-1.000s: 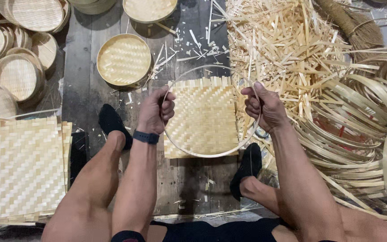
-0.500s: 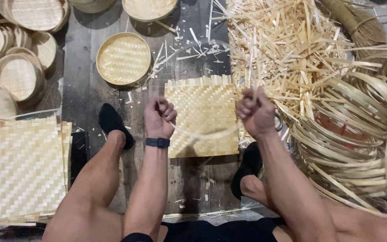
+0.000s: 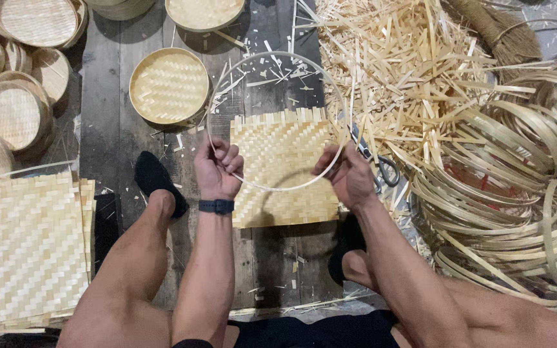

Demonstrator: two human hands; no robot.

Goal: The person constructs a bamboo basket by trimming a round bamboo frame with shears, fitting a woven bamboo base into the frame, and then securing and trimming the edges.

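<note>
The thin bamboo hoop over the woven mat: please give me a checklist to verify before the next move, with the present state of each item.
1. Left hand grips the thin bamboo hoop: ok.
2. Right hand grips the hoop at its other side: ok.
3. Hoop closed into a full ring: cannot tell, the hands hide part of it.
4. Square woven mat lies flat under the hoop: ok.
5. Hoop centred over the mat: not ok, it reaches past the mat's far edge.
6. Scissors apart from the hands: not ok, beside the right hand.
</note>
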